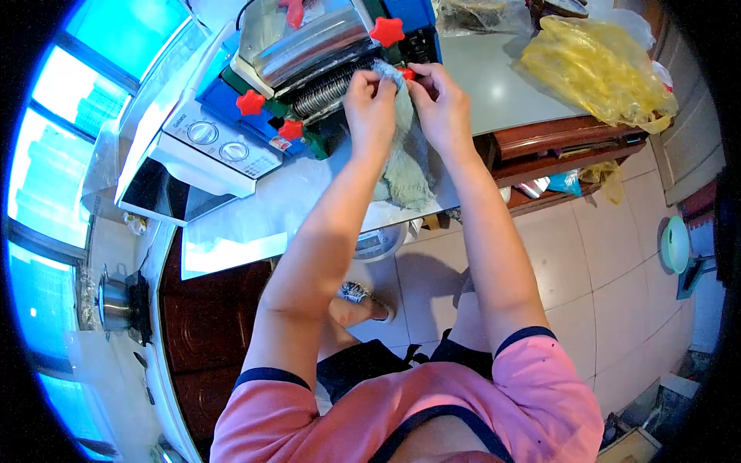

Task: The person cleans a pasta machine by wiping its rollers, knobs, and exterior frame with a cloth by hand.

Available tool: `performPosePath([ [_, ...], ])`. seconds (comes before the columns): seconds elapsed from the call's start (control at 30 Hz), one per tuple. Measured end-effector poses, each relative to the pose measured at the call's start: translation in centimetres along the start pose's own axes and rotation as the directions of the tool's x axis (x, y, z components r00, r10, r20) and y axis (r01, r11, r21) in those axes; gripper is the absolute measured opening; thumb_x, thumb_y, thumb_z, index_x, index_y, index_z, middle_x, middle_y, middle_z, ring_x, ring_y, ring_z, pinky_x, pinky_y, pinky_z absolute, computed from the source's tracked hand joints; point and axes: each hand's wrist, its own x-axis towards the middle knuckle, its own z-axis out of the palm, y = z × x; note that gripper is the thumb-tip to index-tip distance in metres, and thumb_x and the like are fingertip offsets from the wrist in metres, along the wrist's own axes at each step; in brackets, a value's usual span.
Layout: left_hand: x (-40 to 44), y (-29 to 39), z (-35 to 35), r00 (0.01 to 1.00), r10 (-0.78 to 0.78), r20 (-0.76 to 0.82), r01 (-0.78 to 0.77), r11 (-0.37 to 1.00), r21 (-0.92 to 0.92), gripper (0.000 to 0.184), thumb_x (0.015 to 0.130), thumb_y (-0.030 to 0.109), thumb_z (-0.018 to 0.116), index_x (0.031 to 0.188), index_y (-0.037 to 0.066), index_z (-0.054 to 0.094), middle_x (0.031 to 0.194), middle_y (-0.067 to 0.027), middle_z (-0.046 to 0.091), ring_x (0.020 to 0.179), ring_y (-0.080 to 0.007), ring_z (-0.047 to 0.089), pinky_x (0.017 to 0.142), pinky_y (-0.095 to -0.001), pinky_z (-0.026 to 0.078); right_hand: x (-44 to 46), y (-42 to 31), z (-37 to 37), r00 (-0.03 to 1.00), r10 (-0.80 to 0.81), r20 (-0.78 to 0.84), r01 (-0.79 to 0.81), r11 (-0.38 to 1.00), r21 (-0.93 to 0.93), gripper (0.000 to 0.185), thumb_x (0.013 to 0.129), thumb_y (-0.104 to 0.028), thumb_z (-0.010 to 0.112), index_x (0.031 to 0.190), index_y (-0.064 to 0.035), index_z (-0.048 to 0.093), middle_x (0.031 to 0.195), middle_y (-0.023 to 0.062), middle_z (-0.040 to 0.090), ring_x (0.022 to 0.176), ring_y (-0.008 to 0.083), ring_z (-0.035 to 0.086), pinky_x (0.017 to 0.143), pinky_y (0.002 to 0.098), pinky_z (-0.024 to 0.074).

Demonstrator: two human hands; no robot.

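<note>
A blue machine (426,14) with ridged metal rollers (328,91) and red star-shaped knobs (387,32) stands at the top centre. A grey-green cloth (407,166) hangs from the rollers' right end down onto the counter. My left hand (370,104) pinches the cloth's upper part in front of the rollers. Just to its right, my right hand (441,104) has its fingers closed beside the cloth's edge and a red knob. What its fingertips hold is too small to make out.
A white microwave (204,150) stands left of the machine. On the counter (494,85), a yellow plastic bag (594,69) lies at the right. Below are open drawers (556,150). A metal pot (116,303) is at the far left, a green basin (675,245) at the far right.
</note>
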Motion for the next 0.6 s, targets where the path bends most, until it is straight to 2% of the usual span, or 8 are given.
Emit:
performPosePath([
  [0.03,0.5,0.5,-0.1,1.0,0.022,0.012,-0.023,0.993,0.118,0.007,0.083,0.004,0.057,0.079,0.0,0.052,0.067,-0.0029,0.057,0.058,-0.0059,0.049,0.052,-0.0232,0.038,-0.1,0.1,0.0,1.0,0.006,0.003,-0.006,1.0,-0.002,0.021,0.082,-0.006,0.065,0.103,-0.0042,0.061,0.074,0.005,0.062,0.066,0.0079,0.055,0.061,0.0237,0.0459],
  [0.07,1.1,0.8,-0.1,1.0,0.015,0.009,-0.016,0.993,0.119,0.007,0.083,0.004,0.057,0.079,0.0,0.052,0.067,-0.0029,0.057,0.058,-0.0059,0.049,0.052,-0.0232,0.038,0.0,0.2,0.1,1.0,-0.011,-0.007,0.011,1.0,0.012,0.022,0.081,-0.007,0.065,0.102,-0.0048,0.061,0.076,0.0102,0.064,0.068,0.0151,0.06,0.062,0.0277,0.0478],
  [0.1,1.7,1.0,-0.2,0.998,0.056,0.034,-0.063,0.965,0.255,0.007,0.082,0.004,0.057,0.078,0.0,0.052,0.066,-0.003,0.057,0.057,-0.0064,0.049,0.051,-0.0238,0.038,0.0,0.3,0.1,1.0,-0.028,-0.011,0.028,0.999,0.026,0.023,0.079,-0.009,0.066,0.102,-0.0055,0.061,0.079,0.0154,0.066,0.07,0.0224,0.066,0.063,0.0317,0.0498],
  [0.13,1.9,0.8,-0.5,0.994,0.09,0.062,-0.107,0.917,0.385,0.008,0.082,0.005,0.057,0.078,0.0,0.052,0.065,-0.0032,0.057,0.056,-0.0069,0.049,0.051,-0.0245,0.039,-0.1,0.4,0.2,1.0,-0.022,0.003,0.021,0.999,0.025,0.023,0.079,-0.009,0.066,0.102,-0.0055,0.061,0.079,0.0154,0.066,0.07,0.0224,0.066,0.063,0.0317,0.0498],
  [0.33,-0.3,-0.7,0.6,0.989,0.107,-0.1,-0.106,0.994,0.017,0.009,0.083,0.003,0.056,0.077,0.0,0.05,0.064,-0.0039,0.056,0.057,-0.0064,0.049,0.053,-0.024,0.039,0.1,-0.2,-0.1,0.999,-0.039,0.01,0.039,0.999,-0.003,0.019,0.081,-0.007,0.064,0.1,-0.0032,0.06,0.081,0.0138,0.067,0.071,0.02,0.066,0.064,0.0295,0.0501],
  [0.47,1.2,0.3,0.0,0.998,0.047,-0.03,-0.044,0.993,0.11,0.008,0.082,0.003,0.056,0.078,-0.001,0.051,0.064,-0.0051,0.057,0.056,-0.0089,0.05,0.053,-0.0259,0.04,-0.2,-0.2,0.1,1.0,-0.01,-0.002,0.01,1.0,-0.009,0.019,0.081,-0.007,0.064,0.1,-0.0027,0.06,0.081,0.0136,0.067,0.071,0.0204,0.066,0.065,0.0299,0.0504],
  [0.53,2.0,1.0,-0.4,0.996,0.081,0.034,-0.088,0.907,0.412,0.007,0.081,0.003,0.056,0.078,-0.002,0.052,0.064,-0.0066,0.058,0.057,-0.0121,0.052,0.053,-0.0282,0.041,0.0,0.2,0.3,0.999,-0.05,-0.006,0.05,0.997,0.055,0.02,0.081,-0.007,0.064,0.101,-0.0037,0.06,0.079,0.0136,0.066,0.072,0.0209,0.066,0.065,0.0303,0.0504],
  [0.6,1.1,0.7,0.0,0.996,0.092,-0.001,-0.085,0.925,0.371,0.006,0.079,0.002,0.054,0.079,-0.003,0.054,0.065,-0.0076,0.058,0.057,-0.0141,0.052,0.055,-0.0297,0.042,-0.2,-0.1,0.0,0.999,-0.035,0.004,0.035,0.998,0.05,0.022,0.081,-0.008,0.064,0.102,-0.0046,0.06,0.082,0.0148,0.066,0.074,0.021,0.066,0.067,0.0306,0.0503],
])
